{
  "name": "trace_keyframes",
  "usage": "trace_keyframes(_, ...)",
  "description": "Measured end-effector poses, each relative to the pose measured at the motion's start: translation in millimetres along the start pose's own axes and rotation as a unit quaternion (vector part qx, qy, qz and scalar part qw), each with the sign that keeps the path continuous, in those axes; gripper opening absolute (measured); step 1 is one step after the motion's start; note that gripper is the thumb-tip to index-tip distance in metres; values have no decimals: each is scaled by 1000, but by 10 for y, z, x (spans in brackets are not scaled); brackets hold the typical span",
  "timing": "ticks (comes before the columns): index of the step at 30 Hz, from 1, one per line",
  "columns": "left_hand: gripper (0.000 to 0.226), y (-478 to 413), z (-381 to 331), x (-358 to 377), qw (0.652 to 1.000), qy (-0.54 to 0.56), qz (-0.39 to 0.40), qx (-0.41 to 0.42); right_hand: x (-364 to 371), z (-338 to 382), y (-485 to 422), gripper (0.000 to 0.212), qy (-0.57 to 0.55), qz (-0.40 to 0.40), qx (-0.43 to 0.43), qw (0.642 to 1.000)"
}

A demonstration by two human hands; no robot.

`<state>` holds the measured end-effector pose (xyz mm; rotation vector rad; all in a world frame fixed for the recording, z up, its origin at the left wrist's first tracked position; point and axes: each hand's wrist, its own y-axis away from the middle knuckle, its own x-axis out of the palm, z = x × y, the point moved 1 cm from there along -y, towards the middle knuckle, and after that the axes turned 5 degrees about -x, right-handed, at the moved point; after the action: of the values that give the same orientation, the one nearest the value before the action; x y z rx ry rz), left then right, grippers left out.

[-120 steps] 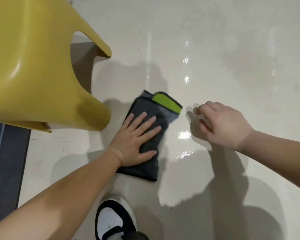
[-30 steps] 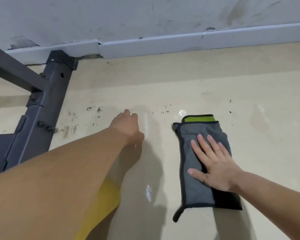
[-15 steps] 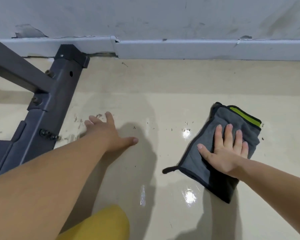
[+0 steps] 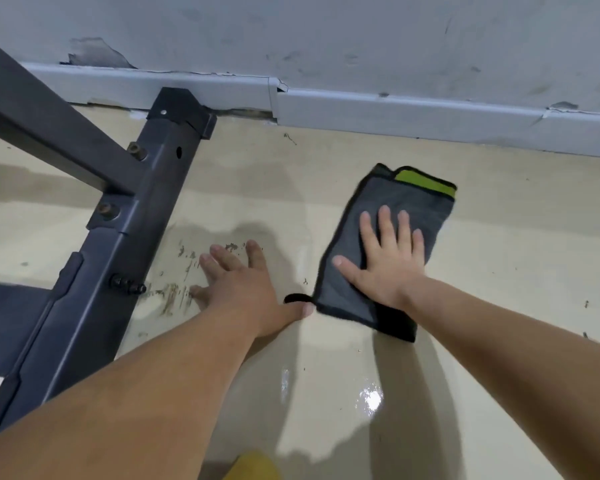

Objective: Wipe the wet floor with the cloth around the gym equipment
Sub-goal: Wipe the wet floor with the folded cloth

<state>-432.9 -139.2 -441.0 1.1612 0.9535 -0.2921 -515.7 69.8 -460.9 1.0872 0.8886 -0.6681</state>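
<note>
We press R hand (image 4: 388,261) flat on cloth (image 4: 413,199), fingers straight, no grasp. Cloth slid left since half sec ago, corner now just beside thumb of L hand (image 4: 243,285). L hand flat on floor (image 4: 516,258), holds nothing. Unwiped yet: dirt streaks (image 4: 174,299) by gym frame (image 4: 146,216). Prob our next pass.

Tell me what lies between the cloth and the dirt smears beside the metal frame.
The left hand lies flat on the floor between the cloth and the smears; nothing else shows there. The right hand presses the cloth.
</note>
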Motion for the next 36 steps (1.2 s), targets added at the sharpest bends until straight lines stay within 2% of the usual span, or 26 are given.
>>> trace_keyframes(2, 139, -6, 8, -7, 1000, 8, 5, 0, 189, 180, 258, 87, 57, 12, -154, 986)
trace_keyframes(4, 140, -17, 20, -4, 1000, 7, 10, -1, 267, 92, 449, 83, 107, 46, -278, 954)
trace_keyframes(6, 145, -14, 5, -1, 1000, 5, 13, -2, 165, -171, 442, 89, 150, 89, -353, 919)
trace_keyframes(8, 147, -9, -4, -15, 1000, 1, 11, -3, -48, -343, 263, 94, 174, 122, -385, 898)
trace_keyframes(9, 146, -3, -5, -29, 1000, 1, 11, -2, -152, -362, 138, 97, 174, 127, -378, 900)
trace_keyframes(11, 146, 15, -10, -44, 1000, 4, 15, 2, -284, -356, -120, 106, 157, 112, -296, 936)
trace_keyframes(13, 146, 21, -12, -41, 1000, 0, 16, 5, -381, -359, -299, 112, 97, 71, -131, 984)
trace_keyframes(14, 146, 10, -9, -36, 1000, -3, 15, 5, -418, -365, -351, 113, 61, 46, -44, 996)
trace_keyframes(17, 146, -15, -13, -46, 1000, -17, 13, 4, -426, -330, -401, 112, -22, -1, 149, 989)
trace_keyframes(19, 146, -6, -17, -46, 1000, -18, 13, 8, -323, -169, -364, 108, -64, -30, 211, 975)
trace_keyframes(21, 146, -3, -16, -39, 1000, -13, 11, 8, -166, 55, -307, 102, -71, -63, 211, 973)
trace_keyframes(22, 146, -10, -8, -36, 1000, -9, 9, 6, -101, 167, -276, 100, -58, -64, 180, 980)
trace_keyframes(24, 148, -18, -2, -46, 1000, -1, 8, 4, -4, 304, -183, 97, -3, -48, 67, 997)
trace_keyframes(26, 150, -14, -2, -68, 1000, 4, 9, 7, 37, 255, -37, 95, 45, -20, -55, 997)
trace_keyframes(28, 149, -9, 3, -76, 1000, 5, 13, 7, 30, 19, 120, 95, 76, 6, -116, 990)
trace_keyframes(30, 149, -25, 25, -71, 1000, -2, 8, 1, -3, -292, 251, 98, 82, 17, -91, 992)
trace_keyframes(34, 152, -28, -8, -67, 999, -29, -14, -5, 41, -859, 635, 103, 1, 2, 124, 992)
trace_keyframes(36, 153, 14, -25, -60, 999, -40, -23, -10, 202, -983, 946, 103, -26, 0, 173, 985)
